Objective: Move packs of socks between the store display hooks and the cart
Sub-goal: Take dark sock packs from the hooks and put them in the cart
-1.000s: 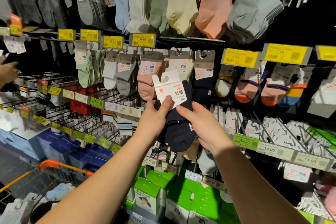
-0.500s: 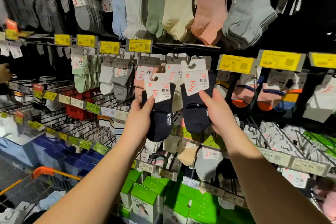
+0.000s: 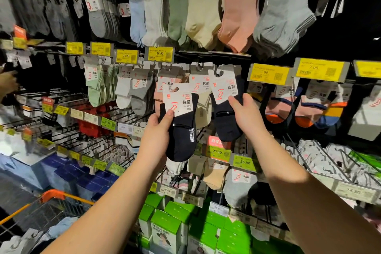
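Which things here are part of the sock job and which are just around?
In the job:
- left hand holding a dark sock pack
- right hand holding a second dark pack
- cart

Just around:
- green boxes
- yellow price tags

Counted relative to the orange-handled cart (image 3: 51, 195):
- Hands: two, above and right of the cart — left hand (image 3: 156, 130), right hand (image 3: 245, 113).
- Dark sock packs in hand: two — left pack (image 3: 181, 130), right pack (image 3: 225, 109).
- Yellow price tags in the row high above the cart: seven, first at (image 3: 74, 48).
- Carts: one.
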Demonstrator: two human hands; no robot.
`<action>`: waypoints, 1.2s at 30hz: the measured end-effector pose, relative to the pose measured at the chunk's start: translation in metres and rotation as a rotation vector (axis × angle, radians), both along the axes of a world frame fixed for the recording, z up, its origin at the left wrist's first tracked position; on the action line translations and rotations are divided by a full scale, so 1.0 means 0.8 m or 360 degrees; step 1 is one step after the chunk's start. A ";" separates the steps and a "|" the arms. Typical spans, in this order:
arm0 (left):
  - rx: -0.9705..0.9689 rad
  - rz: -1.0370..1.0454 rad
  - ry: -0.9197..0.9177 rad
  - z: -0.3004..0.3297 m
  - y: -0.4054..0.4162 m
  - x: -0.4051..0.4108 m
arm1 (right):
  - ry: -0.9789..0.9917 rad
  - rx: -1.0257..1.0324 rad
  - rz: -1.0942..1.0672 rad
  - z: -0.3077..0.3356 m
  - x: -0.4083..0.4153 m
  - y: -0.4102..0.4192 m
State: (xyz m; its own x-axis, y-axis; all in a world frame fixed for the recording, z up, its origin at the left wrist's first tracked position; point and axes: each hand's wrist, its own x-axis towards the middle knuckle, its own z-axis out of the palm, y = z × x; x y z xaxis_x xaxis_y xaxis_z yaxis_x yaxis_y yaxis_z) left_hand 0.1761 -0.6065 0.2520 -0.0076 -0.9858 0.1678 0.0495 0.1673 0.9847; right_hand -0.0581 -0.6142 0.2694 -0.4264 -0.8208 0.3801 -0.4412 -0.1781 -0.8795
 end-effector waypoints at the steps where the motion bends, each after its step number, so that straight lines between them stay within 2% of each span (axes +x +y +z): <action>1: 0.0009 -0.0008 0.0009 0.000 0.001 0.000 | -0.0026 -0.0027 0.0007 -0.001 -0.001 -0.001; 10: 0.0079 -0.0049 0.0139 0.001 0.005 -0.004 | -0.0148 -0.0040 -0.0061 -0.002 -0.003 -0.011; 14: 0.0054 -0.0050 0.0112 0.005 0.005 -0.009 | -0.0245 -0.0018 -0.0131 0.002 -0.008 -0.022; 21: 0.0091 -0.0094 0.0193 0.004 0.007 -0.015 | 0.0126 0.0268 -0.0262 -0.004 -0.023 -0.045; 26: 0.0078 -0.0110 0.0229 0.003 0.008 -0.019 | 0.0220 0.0421 -0.0330 0.002 -0.032 -0.062; 31: 0.0056 -0.0145 0.0214 -0.001 0.005 -0.021 | 0.0451 0.0567 -0.0411 0.003 -0.033 -0.071; 36: 0.0061 -0.0200 0.0216 -0.003 0.001 -0.022 | 0.0463 0.0608 -0.0377 -0.005 -0.032 -0.067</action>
